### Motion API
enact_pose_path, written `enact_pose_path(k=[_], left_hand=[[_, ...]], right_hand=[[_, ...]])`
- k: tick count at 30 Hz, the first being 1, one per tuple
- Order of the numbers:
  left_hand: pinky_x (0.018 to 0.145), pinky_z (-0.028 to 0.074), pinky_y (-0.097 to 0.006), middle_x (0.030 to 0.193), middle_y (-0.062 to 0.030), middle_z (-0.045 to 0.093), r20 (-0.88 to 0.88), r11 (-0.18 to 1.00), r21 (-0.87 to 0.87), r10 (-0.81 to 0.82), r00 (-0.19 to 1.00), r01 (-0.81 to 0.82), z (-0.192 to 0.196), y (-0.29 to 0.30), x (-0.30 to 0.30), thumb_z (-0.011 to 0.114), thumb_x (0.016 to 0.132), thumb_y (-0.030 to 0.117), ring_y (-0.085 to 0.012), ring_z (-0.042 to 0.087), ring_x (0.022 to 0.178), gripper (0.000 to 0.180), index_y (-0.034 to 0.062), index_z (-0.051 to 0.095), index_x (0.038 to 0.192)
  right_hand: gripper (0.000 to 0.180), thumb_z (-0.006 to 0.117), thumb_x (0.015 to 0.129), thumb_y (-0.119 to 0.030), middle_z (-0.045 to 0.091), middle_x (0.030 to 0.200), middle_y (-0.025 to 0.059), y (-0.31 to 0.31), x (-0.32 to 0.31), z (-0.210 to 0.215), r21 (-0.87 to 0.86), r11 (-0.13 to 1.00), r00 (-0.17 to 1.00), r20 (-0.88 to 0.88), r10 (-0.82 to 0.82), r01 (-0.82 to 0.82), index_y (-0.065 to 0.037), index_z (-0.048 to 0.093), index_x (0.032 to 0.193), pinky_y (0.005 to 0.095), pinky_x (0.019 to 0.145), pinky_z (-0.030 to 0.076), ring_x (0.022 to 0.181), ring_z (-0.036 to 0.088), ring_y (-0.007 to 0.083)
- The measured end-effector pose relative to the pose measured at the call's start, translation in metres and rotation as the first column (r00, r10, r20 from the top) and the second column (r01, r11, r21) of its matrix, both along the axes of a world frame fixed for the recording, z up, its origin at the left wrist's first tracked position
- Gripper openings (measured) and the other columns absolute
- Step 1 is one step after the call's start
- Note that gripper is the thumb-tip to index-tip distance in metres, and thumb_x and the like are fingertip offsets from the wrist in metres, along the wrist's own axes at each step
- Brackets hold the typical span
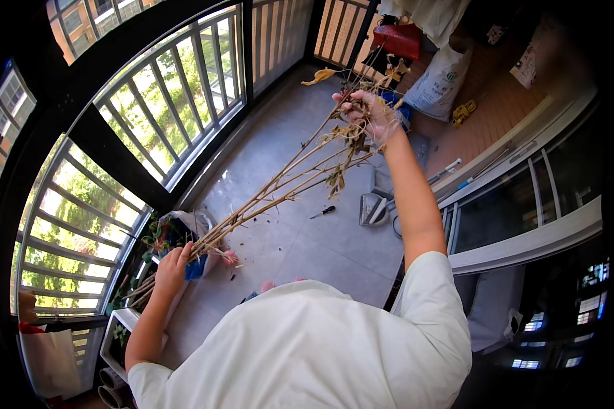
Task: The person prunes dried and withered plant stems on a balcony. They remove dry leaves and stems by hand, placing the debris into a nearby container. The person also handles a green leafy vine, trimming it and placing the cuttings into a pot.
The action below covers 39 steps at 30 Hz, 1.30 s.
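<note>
The person's left hand (172,270) has its fingers closed around the lower part of a bundle of dry stems (273,193), slanting above the grey tiled floor (300,255). The gloved right hand (374,116) curls its fingers around the withered upper end. A dustpan (373,208) sits below.

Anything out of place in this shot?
Yes: a small black-handled tool lies loose on the grey floor, where it could be stepped on. Dark crumbs are scattered near the plastic bag, like spilled debris, perhaps from the dried stems in left hand and right hand.
</note>
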<state>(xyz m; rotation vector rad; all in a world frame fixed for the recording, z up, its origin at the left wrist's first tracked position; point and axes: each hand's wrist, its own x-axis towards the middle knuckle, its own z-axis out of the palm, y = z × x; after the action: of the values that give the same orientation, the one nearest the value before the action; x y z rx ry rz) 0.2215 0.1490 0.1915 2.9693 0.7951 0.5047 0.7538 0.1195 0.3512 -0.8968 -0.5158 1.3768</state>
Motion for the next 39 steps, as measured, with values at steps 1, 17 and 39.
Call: enact_pose_path(k=[1, 17, 39], left_hand=[[0.065, 0.044, -0.034, 0.088, -0.0114, 0.051, 0.011, 1.000, -0.017, -0.004, 1.000, 0.004, -0.001, 0.001, 0.000, 0.048, 0.069, -0.001, -0.0272, 0.053, 0.076, 0.050, 0.0049, 0.043, 0.119], [0.062, 0.043, -0.034, 0.086, -0.0109, 0.050, -0.069, 0.998, -0.026, 0.046, 0.997, -0.048, -0.018, 0.016, -0.042, 0.047, 0.068, -0.002, -0.0270, 0.052, 0.074, 0.055, 0.0066, 0.039, 0.122], [0.059, 0.040, -0.032, 0.079, -0.0063, 0.045, -0.287, 0.994, 0.081, -0.048, 0.957, 0.074, 0.010, 0.032, -0.075, 0.047, 0.071, 0.005, -0.0221, 0.048, 0.070, 0.053, 0.0076, 0.038, 0.123]], right_hand=[[0.015, 0.049, 0.082, -0.011, 0.055, 0.092, 0.0140, -0.004, -0.007, 0.004, 0.022, 1.000, 1.000, 0.005, 0.006, -0.006, 0.002, 0.049, 0.088, 0.0152, 0.044, 0.036, 0.063, 0.048, 0.0132], [0.023, 0.071, 0.069, -0.017, 0.058, 0.069, 0.0066, -0.006, -0.045, -0.052, -0.059, 0.880, 0.762, 0.530, -0.372, 0.471, 0.000, 0.058, 0.077, 0.0193, 0.041, 0.037, 0.049, 0.048, 0.0088], [0.022, 0.051, 0.076, -0.013, 0.060, 0.097, 0.0128, 0.032, -0.071, -0.051, -0.479, 0.807, -0.563, 0.583, 0.586, 0.344, -0.010, 0.062, 0.095, 0.0378, 0.071, 0.048, 0.091, 0.057, 0.0287]])
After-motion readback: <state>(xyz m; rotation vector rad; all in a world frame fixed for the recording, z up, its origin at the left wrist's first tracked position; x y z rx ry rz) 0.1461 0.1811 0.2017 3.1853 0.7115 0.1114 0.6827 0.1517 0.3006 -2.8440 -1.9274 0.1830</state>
